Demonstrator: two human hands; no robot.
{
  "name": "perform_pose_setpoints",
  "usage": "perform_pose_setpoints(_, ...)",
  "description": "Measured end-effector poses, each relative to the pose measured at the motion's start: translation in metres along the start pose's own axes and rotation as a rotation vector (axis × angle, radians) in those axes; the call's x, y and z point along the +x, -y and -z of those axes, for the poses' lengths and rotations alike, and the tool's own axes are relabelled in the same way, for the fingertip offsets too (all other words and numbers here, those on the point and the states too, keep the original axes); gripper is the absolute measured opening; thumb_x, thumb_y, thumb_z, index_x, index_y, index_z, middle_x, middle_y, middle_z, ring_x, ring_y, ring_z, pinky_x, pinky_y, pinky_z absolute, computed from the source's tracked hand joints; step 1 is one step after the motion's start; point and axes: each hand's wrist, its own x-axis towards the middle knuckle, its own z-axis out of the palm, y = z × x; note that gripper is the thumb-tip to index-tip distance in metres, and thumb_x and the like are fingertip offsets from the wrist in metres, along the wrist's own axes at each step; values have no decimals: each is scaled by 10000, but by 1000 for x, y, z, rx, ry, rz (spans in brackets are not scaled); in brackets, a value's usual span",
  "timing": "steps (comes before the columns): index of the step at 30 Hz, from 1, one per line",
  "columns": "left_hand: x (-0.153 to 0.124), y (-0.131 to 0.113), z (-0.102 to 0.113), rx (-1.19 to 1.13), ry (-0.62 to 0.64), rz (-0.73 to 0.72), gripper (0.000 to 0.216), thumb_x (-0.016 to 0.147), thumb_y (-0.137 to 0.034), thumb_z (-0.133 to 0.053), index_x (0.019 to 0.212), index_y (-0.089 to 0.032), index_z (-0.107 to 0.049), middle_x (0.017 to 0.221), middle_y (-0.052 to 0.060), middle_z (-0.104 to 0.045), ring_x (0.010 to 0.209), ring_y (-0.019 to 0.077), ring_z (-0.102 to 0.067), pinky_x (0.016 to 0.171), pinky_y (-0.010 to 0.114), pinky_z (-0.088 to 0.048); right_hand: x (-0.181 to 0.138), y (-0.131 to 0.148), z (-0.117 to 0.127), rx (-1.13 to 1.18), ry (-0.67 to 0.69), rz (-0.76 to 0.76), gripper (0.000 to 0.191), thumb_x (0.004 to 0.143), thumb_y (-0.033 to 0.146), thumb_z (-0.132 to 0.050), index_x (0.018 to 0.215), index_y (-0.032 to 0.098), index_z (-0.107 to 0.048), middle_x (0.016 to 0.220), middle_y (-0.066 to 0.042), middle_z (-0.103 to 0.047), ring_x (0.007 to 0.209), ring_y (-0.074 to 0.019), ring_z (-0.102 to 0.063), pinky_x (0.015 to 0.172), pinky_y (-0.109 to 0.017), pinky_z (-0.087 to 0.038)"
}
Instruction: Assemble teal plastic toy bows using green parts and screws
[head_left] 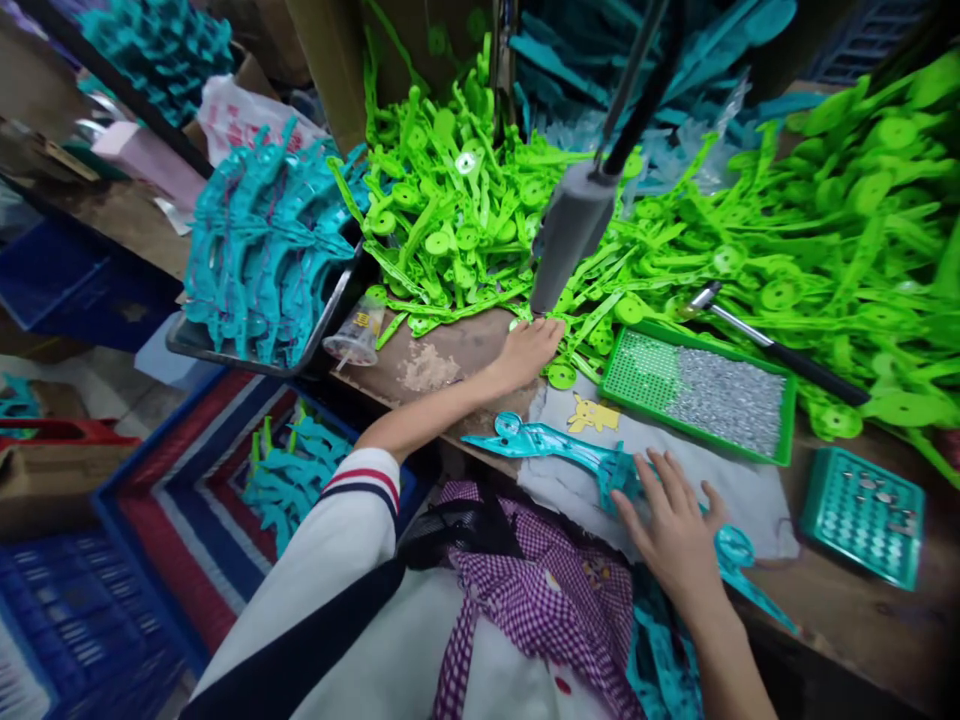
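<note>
My left hand (pixel 527 352) reaches forward to the edge of a big heap of bright green plastic parts (pixel 465 210). Its fingers are curled among the nearest green pieces, and what they grip is hidden. My right hand (pixel 675 525) lies flat with fingers spread on a teal plastic part (pixel 555 445). That teal part rests on a grey cloth (pixel 720 480) at the table's near edge.
A green tray of small silver screws (pixel 701 390) and a teal tray with a few screws (pixel 862 515) sit at the right. A grey-handled tool (pixel 570 235) hangs over the heap. A hammer (pixel 772 345) lies on green parts. Stacked teal parts (pixel 259 245) fill a tray at left.
</note>
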Motion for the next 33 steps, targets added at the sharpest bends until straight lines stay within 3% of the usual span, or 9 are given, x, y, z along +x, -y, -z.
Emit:
perform_pose_setpoints(3, 22, 6, -2, 123, 129, 19, 348, 994, -61, -358, 1198, -73, -639, 1270, 204, -653, 1240, 301, -594, 987, 438, -479, -1, 16, 7, 142, -128, 5, 426, 990, 364, -587, 1386, 210, -552, 1300, -152, -682, 1211, -286, -651, 1056, -452, -394)
perform_pose_setpoints(5, 24, 8, -1, 131, 134, 14, 336, 1002, -67, -351, 1173, -79, -640, 1293, 203, -642, 1258, 297, -582, 994, 438, -477, 1, 25, 8, 205, -165, 38, 305, 981, 294, -609, 1273, 207, -613, 1196, -131, -719, 1126, -262, -685, 989, -413, -438)
perform_pose_setpoints(10, 3, 2, 4, -104, -45, -53, 270, 1043, -188, -368, 1139, -120, -611, 1297, 184, -611, 1220, 274, -578, 1035, 439, -475, 19, 41, 19, 340, -204, 40, 213, 952, 171, -631, 1157, 215, -662, 1091, -88, -745, 1016, -233, -707, 945, -401, -462)
perform_pose_setpoints(14, -31, -7, 13, -254, -136, -30, 244, 1064, -274, -356, 1084, -156, -569, 1195, 148, -617, 1184, 255, -583, 1036, 422, -482, 57, 57, 12, 498, -209, -57, 131, 975, 220, -609, 1084, 214, -683, 1020, -65, -748, 969, -204, -693, 878, -353, -469)
perform_pose_setpoints(19, -88, -5, 32, -307, -166, 119, 208, 1065, -284, -365, 1023, -177, -539, 1035, 94, -628, 976, 215, -626, 875, 351, -515, 103, 84, -27, 455, 13, -29, 245, 1027, 346, -517, 939, 218, -707, 980, -51, -738, 954, -218, -639, 852, -376, -372)
perform_pose_setpoints(24, -132, 3, 46, -373, -207, 195, 163, 1049, -281, -412, 1003, -188, -537, 1004, 75, -623, 931, 191, -620, 822, 319, -499, 135, 127, -39, 294, 345, -1, 269, 1013, 369, -504, 1061, 198, -705, 1130, -115, -673, 1074, -279, -554, 857, -406, -339)
perform_pose_setpoints(28, -134, 7, 43, -476, -252, 275, 125, 1018, -264, -463, 970, -187, -548, 997, 75, -623, 959, 188, -608, 876, 329, -494, 157, 153, -51, 209, 556, -5, 289, 997, 256, -450, 1133, 149, -682, 1193, -179, -644, 1124, -323, -509, 875, -446, -343)
perform_pose_setpoints(30, -125, 12, 38, -598, -262, 326, 117, 995, -269, -502, 930, -187, -555, 960, 60, -624, 935, 176, -607, 868, 320, -494, 161, 153, -55, 218, 579, 11, 306, 993, 222, -420, 1153, 143, -669, 1202, -192, -640, 1122, -327, -513, 877, -455, -353)
perform_pose_setpoints(33, -108, 20, 36, -957, -222, 435, 202, 971, -368, -575, 884, -187, -552, 806, 5, -599, 724, 129, -585, 701, 269, -489, 160, 137, -56, 246, 552, 3, 289, 990, 224, -408, 1101, 134, -658, 1179, -196, -636, 1086, -318, -547, 856, -435, -374)
